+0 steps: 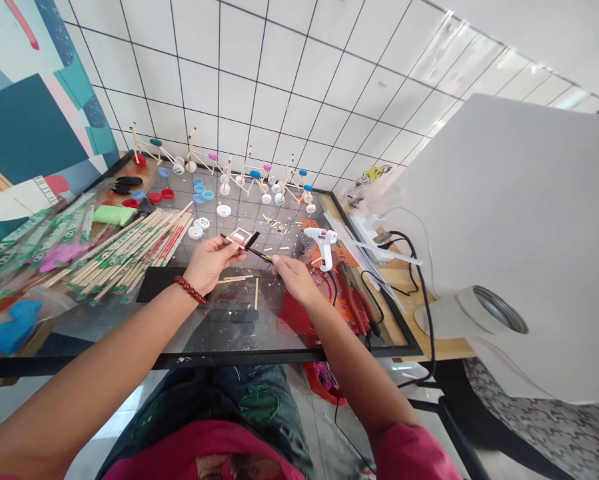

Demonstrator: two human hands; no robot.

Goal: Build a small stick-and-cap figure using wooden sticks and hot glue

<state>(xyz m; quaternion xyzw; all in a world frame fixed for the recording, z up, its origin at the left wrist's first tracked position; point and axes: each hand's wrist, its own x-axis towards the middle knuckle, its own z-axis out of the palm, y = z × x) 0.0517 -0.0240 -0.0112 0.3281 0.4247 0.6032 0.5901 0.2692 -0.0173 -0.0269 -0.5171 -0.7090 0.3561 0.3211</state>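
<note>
Fingers (232, 252) of the left hand (210, 261) are pinched round one end of a thin stick (239, 245), and those of the right hand (293, 279) are pinched round the other end, so the stick hangs level between both hands just above the glass tabletop (219, 327), near its middle. It is slim and dark along most of its length, and a short black strip (254, 238) stands up from it at a slant close to the left hand; whether the strip is joined to it cannot be told. A red bead bracelet (190, 290) circles the left wrist. Just beyond the right hand a white glue gun (323, 241) stands on the glass, with red-handled pliers (356, 297) lying near it. To the left lies a loose heap of pale chopsticks (134, 247), and further left green-printed packets (24, 240) hold more of them. A clear plastic bag (366, 190) at the far right corner holds something yellow, too crumpled to make out. Coloured bottle caps (202, 195) lie scattered behind, and stick models (252, 175) line the tiled wall
</note>
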